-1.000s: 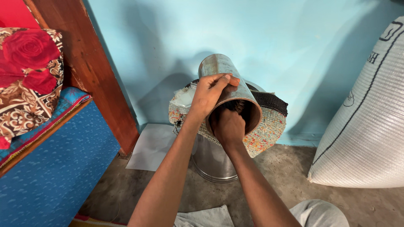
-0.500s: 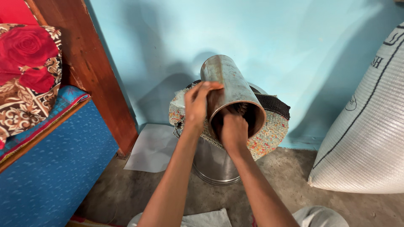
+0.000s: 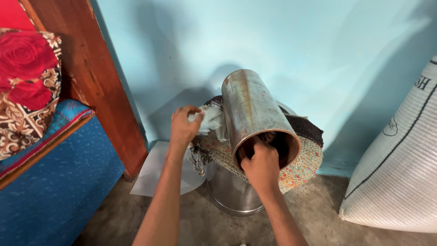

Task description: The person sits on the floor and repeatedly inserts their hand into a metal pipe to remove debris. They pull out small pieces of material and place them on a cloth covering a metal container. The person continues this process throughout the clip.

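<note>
Metal cylinder (image 3: 255, 116): tarnished, tilted, open mouth turned toward the camera; it is rested on a woven mat (image 3: 300, 166) laid over a steel pot (image 3: 232, 193) against the pale blue wall (image 3: 296, 50).

Right hand (image 3: 261, 166): placed at the lower rim of the cylinder, fingers curled over the edge and reaching into the dark opening; what lies inside cannot be told.

Left hand (image 3: 183, 127): held just left of the cylinder, fingers clenched on a crumpled white cloth (image 3: 209, 119) at the mat's edge.

Mat: speckled, frayed on the left side, overhanging the pot all round.

White sheet (image 3: 157, 171): laid flat on the concrete floor (image 3: 318, 214), partly under the pot.

Wooden post (image 3: 98, 73): stood at the left, beside a blue bed cover (image 3: 54, 182) and a red floral cushion (image 3: 25, 68).

White woven sack (image 3: 400, 168): leaned at the right, well apart from the pot.
</note>
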